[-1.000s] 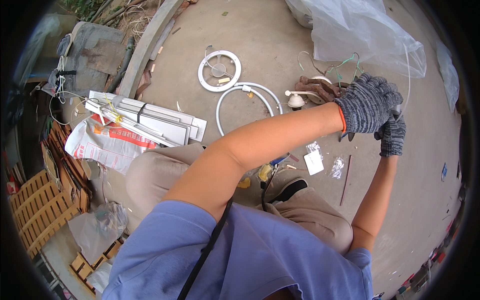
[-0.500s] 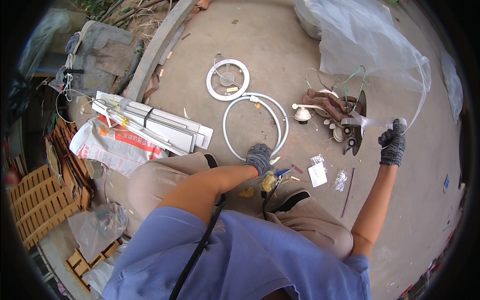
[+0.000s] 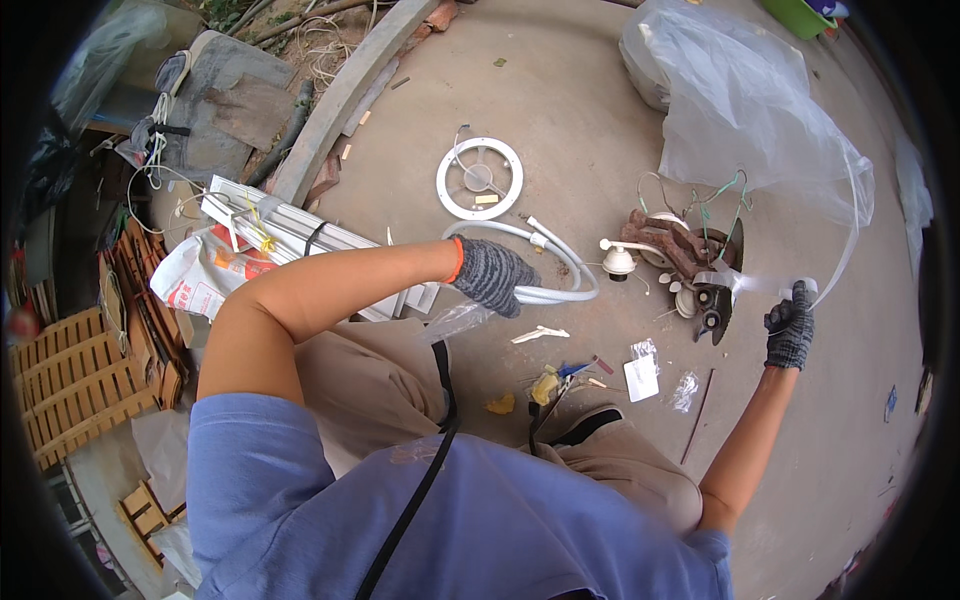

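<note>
My left hand [image 3: 495, 277], in a grey knit glove with an orange cuff, is closed round a coiled light-grey tube [image 3: 562, 296]. Below that hand hangs a piece of clear film [image 3: 460, 321]. A flat white ring [image 3: 447, 182] with inner spokes and a short wire lies beyond the coil. Over to the right, my gloved right hand [image 3: 790, 335] pinches a translucent plastic strip [image 3: 755, 283]. This strip passes above a heap of rusty metal parts [image 3: 668, 240] with white knob-like pieces and green wire. Its long tail runs up beside a large clear plastic sheet [image 3: 735, 120].
White panels [image 3: 290, 232] tied in a bundle lie on a white-and-red sack [image 3: 195, 285] at left. A concrete curb [image 3: 345, 95] runs behind them. Near my feet are a yellow-and-blue tool [image 3: 550, 382], a white card [image 3: 642, 377], and a thin rod [image 3: 698, 415].
My left hand has lifted the tube coil off the floor and drawn it leftward, away from the white ring. My right hand keeps its hold on the plastic strip. The whole view has shifted slightly.
</note>
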The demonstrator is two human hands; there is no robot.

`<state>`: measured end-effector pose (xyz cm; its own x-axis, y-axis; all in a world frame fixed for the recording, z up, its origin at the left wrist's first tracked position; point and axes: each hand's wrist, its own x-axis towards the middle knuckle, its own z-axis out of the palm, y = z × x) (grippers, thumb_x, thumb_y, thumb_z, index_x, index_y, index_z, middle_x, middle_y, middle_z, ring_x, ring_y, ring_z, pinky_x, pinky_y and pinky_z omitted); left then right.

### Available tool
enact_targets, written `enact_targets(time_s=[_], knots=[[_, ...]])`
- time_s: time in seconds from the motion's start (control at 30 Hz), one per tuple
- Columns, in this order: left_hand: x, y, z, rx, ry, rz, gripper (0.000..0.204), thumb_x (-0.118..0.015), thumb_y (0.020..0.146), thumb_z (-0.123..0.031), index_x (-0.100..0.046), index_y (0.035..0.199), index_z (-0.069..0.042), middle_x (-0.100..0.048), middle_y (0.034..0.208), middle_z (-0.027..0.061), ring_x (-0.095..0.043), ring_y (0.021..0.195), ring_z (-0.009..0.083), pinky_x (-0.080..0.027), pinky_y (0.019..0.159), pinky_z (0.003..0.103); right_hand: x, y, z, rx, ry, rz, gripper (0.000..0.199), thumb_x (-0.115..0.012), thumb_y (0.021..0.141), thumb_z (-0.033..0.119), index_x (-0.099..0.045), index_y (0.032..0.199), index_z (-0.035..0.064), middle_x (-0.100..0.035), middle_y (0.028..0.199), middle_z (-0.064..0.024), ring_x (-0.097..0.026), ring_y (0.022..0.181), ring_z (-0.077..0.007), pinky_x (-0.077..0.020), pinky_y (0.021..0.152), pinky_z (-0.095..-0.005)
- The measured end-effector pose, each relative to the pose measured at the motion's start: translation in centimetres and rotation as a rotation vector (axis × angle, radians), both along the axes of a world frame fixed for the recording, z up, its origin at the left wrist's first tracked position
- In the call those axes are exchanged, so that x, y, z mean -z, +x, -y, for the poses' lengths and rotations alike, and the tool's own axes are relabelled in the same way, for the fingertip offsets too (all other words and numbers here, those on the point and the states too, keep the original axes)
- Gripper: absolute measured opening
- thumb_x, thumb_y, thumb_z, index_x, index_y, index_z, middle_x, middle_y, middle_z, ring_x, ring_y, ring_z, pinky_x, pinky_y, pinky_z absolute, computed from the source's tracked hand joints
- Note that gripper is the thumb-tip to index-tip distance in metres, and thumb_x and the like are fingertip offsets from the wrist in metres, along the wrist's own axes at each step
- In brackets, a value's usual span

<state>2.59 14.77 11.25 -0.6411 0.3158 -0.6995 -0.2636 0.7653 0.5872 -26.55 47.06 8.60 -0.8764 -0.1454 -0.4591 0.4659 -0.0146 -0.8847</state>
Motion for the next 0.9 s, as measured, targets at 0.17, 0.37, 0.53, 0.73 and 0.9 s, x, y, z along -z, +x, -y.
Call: enact_targets(time_s=[0.17,0.37,0.53,0.73,0.9], knots=[[-3.0,-0.6,6.4,-0.273,0.170,0.137,0.034,-0.060,0.067,-0.020,-0.054,0.098,-0.006,-0.058,0.082,0.0067,-0.052,0.076,0.0147,-0.041,0.070,0.027,1.4,0.2,0.5,0.037,0.118,-0.181,0.016,-0.055,0.076,0.019,-0.048,0.082,0.0061,-0.032,0.044,0.0015,-0.033,0.033,-0.0095,-0.0306,0.029,-0.0241],[0.4,0.7,6.9,-0.321,0.179,-0.041,0.022,-0.060,0.071,-0.018,-0.056,0.087,-0.004,-0.058,0.076,0.0064,-0.053,0.072,0.0135,-0.042,0.069,0.027,-0.6,0.3,4.6,0.170,-0.136,-0.122,0.006,-0.054,0.077,0.015,-0.051,0.079,0.0095,-0.032,0.048,0.0047,-0.030,0.039,-0.0065,-0.0248,0.036,-0.0211],[0.1,-0.6,8.9,-0.430,0.093,-0.146,0.023,-0.060,0.072,-0.020,-0.057,0.089,-0.005,-0.059,0.076,0.0084,-0.056,0.068,0.0184,-0.044,0.068,0.030,-0.9,1.1,3.8,0.130,-0.100,-0.113,0.007,-0.056,0.075,0.015,-0.050,0.075,0.0115,-0.031,0.046,0.0053,-0.031,0.040,-0.0055,-0.0230,0.037,-0.0204],[-0.5,-1.3,8.6,-0.473,0.067,0.208,0.025,-0.063,0.070,-0.021,-0.062,0.090,-0.006,-0.060,0.071,0.0035,-0.052,0.064,0.0090,-0.042,0.061,0.022,-0.6,1.2,3.2,0.105,-0.094,-0.109,0.009,-0.053,0.078,0.018,-0.048,0.075,0.0100,-0.033,0.047,0.0029,-0.031,0.037,-0.0079,-0.0265,0.036,-0.0229],[4.3,-0.9,11.8,-0.531,-0.015,-0.034,0.030,-0.061,0.072,-0.024,-0.059,0.096,-0.006,-0.061,0.081,0.0070,-0.056,0.076,0.0121,-0.043,0.072,0.025,-0.4,1.3,3.2,0.115,-0.047,-0.124,0.009,-0.053,0.078,0.017,-0.049,0.077,0.0093,-0.033,0.048,0.0026,-0.031,0.038,-0.0082,-0.0268,0.036,-0.0230]])
